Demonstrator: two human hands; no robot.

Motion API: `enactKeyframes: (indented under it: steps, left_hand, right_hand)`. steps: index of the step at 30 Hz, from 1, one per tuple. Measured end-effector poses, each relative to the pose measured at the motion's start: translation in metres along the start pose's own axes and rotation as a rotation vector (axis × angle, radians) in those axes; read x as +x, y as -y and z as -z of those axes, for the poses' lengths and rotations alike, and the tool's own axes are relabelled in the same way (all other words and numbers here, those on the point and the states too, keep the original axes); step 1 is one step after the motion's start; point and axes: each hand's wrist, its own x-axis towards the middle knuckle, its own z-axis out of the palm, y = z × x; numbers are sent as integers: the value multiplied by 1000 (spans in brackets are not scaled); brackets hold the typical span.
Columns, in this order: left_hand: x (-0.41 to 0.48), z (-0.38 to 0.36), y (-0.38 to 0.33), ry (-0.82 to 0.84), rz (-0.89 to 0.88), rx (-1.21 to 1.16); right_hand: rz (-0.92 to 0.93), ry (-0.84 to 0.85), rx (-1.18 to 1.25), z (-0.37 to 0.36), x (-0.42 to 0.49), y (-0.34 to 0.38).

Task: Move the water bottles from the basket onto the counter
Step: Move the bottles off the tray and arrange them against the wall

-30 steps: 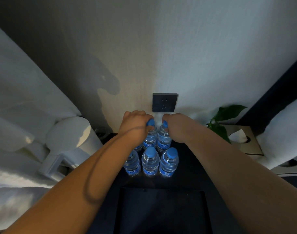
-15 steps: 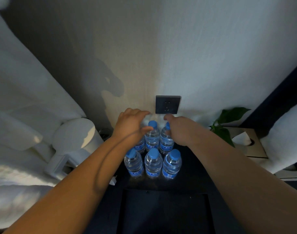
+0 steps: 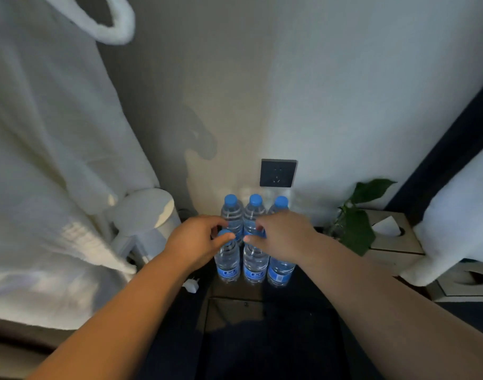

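Shadow covers much of the dark desk, yet six clear plastic water bottles with blue caps and blue labels show plainly on it. They stand upright in two rows of three, packed tight against the pale wall below a dark square wall socket. The back three show their caps; the front three are partly covered.

The person's left grip, a bare hand, has thumb and fingers curved to either side of the cap of the front-left bottle. Whether they press the cap I cannot tell. The right grip hangs over the front-middle bottle and the front-right bottle, hiding both caps. Its fingers are bent and its thumb reaches toward the left thumb; what it holds, if anything, is hidden.

Nearer the person lies a dark rectangular frame, too dim to make out. A white electric kettle stands left of the bottles, just beside hanging white cloth. A green leafy plant and a beige tissue box stand to the right.
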Motion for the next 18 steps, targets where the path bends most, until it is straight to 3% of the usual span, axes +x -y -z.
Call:
enactKeyframes:
  steps: [4, 18]
  left_hand:
    - [-4, 6, -5, 107, -83, 18]
    - [7, 2, -18, 86, -56, 139]
  right_hand:
    - [30, -17, -99, -5, -6, 6]
    - [-54, -106, -122, -24, 1, 10]
